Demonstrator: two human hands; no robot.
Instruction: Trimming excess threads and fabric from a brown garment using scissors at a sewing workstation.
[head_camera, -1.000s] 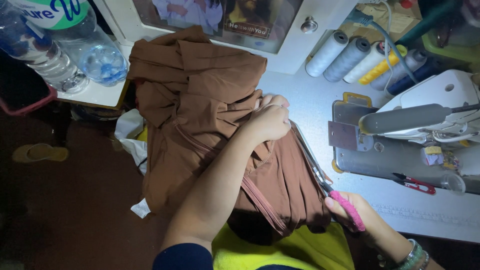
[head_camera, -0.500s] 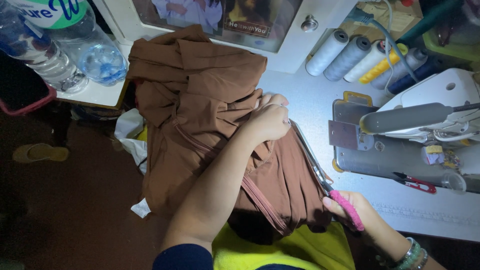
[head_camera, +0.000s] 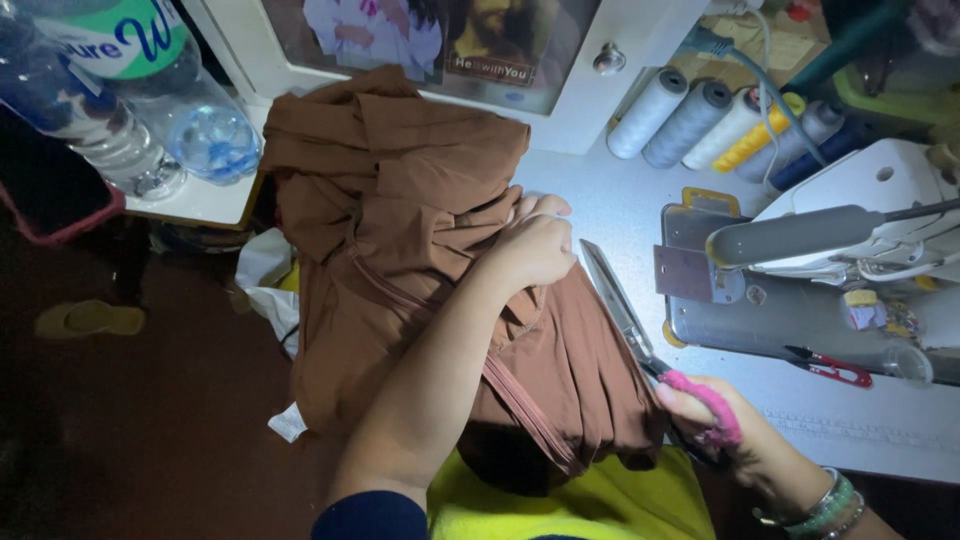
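A heap of brown fabric (head_camera: 400, 250) fills the middle of the view, draped over the edge of a white counter (head_camera: 620, 210). The left hand (head_camera: 535, 245) presses down on it, fingers curled into the cloth. At five o'clock, the right hand (head_camera: 715, 425) holds pink-handled scissors (head_camera: 625, 310), blades lying along the fabric's right edge. A sewing machine (head_camera: 800, 270) sits at three o'clock, thread cones (head_camera: 700, 120) at one o'clock, water bottles (head_camera: 130, 110) at ten o'clock.
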